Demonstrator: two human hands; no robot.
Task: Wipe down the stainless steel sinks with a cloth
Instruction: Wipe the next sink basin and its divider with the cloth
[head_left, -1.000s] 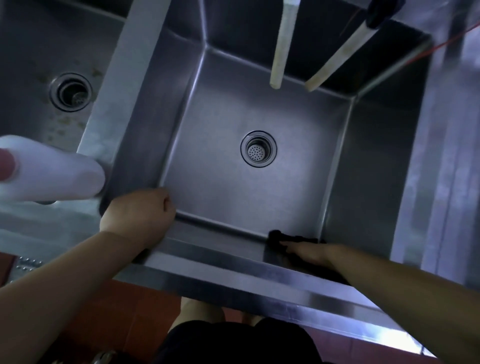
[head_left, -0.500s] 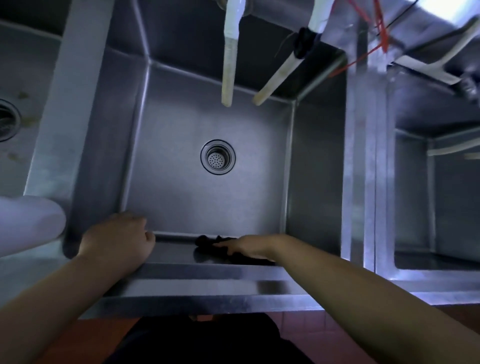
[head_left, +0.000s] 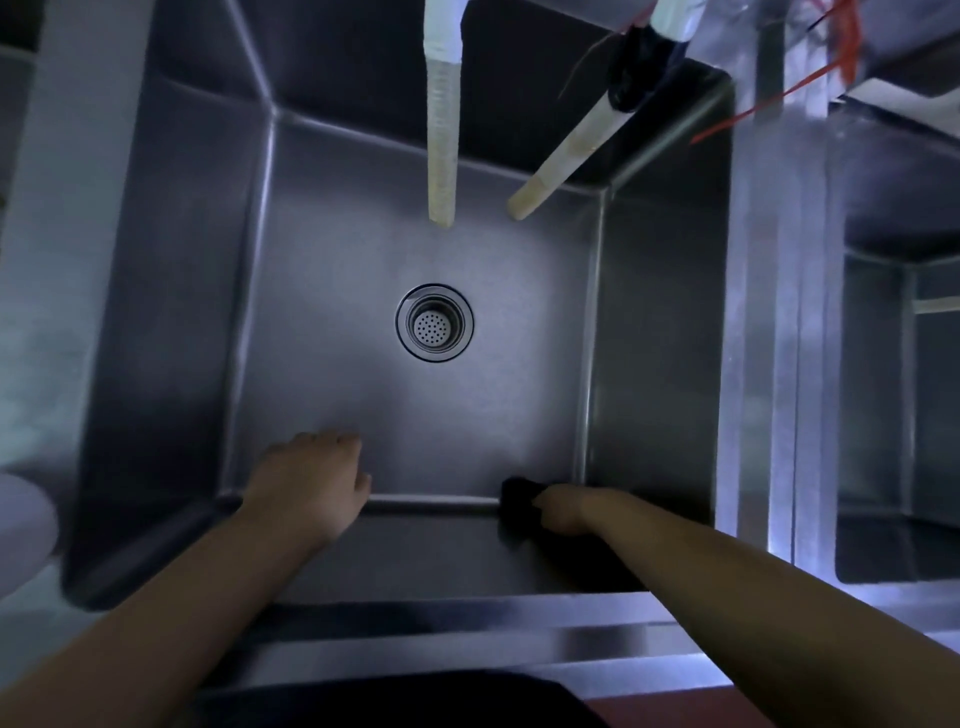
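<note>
A deep stainless steel sink (head_left: 322, 291) fills the view, with a round drain (head_left: 434, 322) in the middle of its floor. My right hand (head_left: 563, 512) holds a dark cloth (head_left: 517, 501) against the near wall, close to the bottom right corner of the basin. My left hand (head_left: 311, 480) is inside the basin over the near edge of the floor, its fingers bent downward and holding nothing that I can see.
Two pale hose ends (head_left: 441, 156) (head_left: 566, 161) hang over the back of the basin. A second sink (head_left: 893, 415) lies to the right behind a steel divider (head_left: 763, 364). A white rounded object (head_left: 21, 525) sits at the left edge.
My right hand has slid the cloth to the right along the near wall toward the corner. My left hand has left the front rim and reached down into the basin. The view has shifted.
</note>
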